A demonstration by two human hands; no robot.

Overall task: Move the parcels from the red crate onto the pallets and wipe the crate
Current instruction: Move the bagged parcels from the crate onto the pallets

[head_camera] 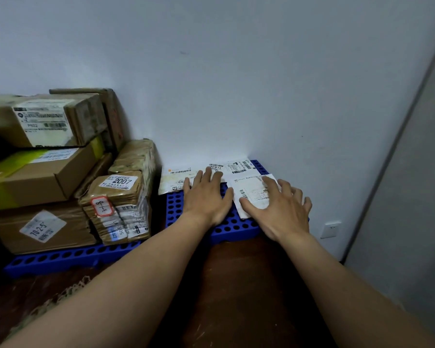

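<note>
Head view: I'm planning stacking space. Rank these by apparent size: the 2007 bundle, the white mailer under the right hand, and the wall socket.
1. 2007 bundle, clearly largest.
2. white mailer, partly covered by the right hand, so its full extent is unsure.
3. wall socket, smallest.

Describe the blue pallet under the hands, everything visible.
The blue pallet looks like moulded plastic, its top a grid of round holes. It lies flat on the dark floor, its far edge at the white wall. Flat white parcels with printed labels cover its far part. The left hand and right hand lie spread, fingers straight, over those parcels.
</note>
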